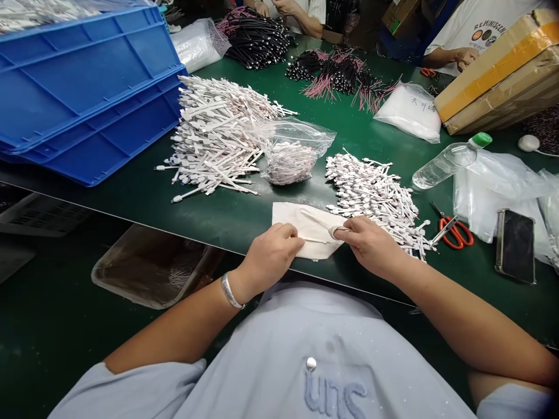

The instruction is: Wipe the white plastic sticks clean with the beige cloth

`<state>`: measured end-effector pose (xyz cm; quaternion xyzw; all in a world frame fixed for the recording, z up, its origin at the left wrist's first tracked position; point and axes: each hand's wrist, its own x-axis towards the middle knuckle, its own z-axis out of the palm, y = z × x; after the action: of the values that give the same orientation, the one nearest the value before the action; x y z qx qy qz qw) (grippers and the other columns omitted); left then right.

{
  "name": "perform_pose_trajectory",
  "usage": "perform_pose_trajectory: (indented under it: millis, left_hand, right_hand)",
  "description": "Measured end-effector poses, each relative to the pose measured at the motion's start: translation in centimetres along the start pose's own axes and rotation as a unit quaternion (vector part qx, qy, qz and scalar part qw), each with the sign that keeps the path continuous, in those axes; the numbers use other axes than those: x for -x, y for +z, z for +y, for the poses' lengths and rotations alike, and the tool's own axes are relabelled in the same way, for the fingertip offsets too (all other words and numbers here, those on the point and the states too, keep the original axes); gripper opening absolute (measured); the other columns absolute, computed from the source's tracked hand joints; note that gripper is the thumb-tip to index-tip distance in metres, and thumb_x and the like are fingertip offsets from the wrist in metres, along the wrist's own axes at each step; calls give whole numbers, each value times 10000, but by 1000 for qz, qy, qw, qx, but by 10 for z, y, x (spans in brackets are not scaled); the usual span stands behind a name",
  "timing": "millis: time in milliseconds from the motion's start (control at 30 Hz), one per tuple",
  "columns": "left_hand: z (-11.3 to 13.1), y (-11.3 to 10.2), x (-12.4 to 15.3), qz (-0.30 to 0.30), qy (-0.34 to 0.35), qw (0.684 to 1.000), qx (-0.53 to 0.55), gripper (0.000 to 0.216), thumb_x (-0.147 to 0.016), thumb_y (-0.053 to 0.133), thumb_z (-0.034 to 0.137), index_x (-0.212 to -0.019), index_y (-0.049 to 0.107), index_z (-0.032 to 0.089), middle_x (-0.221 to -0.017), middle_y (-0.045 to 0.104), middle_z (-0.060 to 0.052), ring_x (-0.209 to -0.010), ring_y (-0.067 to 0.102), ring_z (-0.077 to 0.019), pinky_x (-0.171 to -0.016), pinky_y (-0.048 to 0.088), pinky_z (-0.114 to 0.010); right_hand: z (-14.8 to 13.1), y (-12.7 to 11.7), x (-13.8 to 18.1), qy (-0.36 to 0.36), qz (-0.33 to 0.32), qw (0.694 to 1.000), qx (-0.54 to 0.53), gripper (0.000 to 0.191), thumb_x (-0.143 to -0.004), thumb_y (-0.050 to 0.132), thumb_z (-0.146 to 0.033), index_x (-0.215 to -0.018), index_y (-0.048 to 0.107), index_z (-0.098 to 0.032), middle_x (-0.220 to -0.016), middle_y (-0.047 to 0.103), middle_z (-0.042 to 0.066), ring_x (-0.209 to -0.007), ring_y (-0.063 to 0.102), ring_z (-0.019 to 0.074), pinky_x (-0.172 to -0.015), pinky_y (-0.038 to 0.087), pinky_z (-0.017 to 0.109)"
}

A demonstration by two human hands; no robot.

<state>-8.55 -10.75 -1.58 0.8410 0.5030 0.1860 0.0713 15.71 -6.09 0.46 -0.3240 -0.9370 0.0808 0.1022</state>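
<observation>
In front of me a cream-white sheet [301, 216], cloth or paper, lies flat near the table's front edge. My left hand [273, 253] rests at its left side with thumb and fingers pinched together. At the sheet's right edge my right hand [371, 241] is closed too, a small pale loop showing at its fingertips. A thin pale strip seems to run across the sheet between both hands; what each holds is too small to name. Just beyond my right hand lies a pile of short white cables [371, 189]. A zip bag [292, 160] of similar pieces sits behind the sheet.
Blue crates [87, 87] stand at left beside a bigger white cable pile [218, 134]. On the right are orange-handled scissors [456, 233], a bottle [445, 166], a phone [515, 244] and a carton [502, 75]. Black cables [257, 41] and other people's hands are across the table.
</observation>
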Motion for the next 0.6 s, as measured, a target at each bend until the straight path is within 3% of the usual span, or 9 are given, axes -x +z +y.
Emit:
perform_pose_trajectory:
  millis: [167, 367, 600]
  left_hand:
    - [-7, 6, 1, 29, -38, 997, 65, 211, -908, 473, 247, -947, 672, 190, -897, 584, -49, -819, 516, -152, -725, 436, -268]
    - [-11, 14, -4, 14, -45, 993, 104, 205, -899, 492, 248, -896, 688, 187, -842, 587, -40, -785, 523, -142, -703, 434, -259]
    - [-15, 13, -5, 3, -48, 990, 130, 204, -895, 497, 250, -853, 687, 189, -830, 587, -36, -763, 523, -136, -669, 416, -250]
  right_hand:
    - [-6, 0, -9, -9, -74, 997, 10, 362, -830, 498, 50, -1054, 657, -185, -848, 474, 51, -777, 437, 190, -662, 322, 248]
    - [-15, 14, -25, -66, -120, 989, 53, 401, -779, 558, 28, -1095, 662, -197, -835, 464, 59, -749, 394, 201, -649, 281, 274]
    - [-13, 12, -22, -64, -116, 989, 66, 378, -757, 555, 34, -1043, 675, -183, -839, 462, 62, -765, 391, 211, -654, 274, 299]
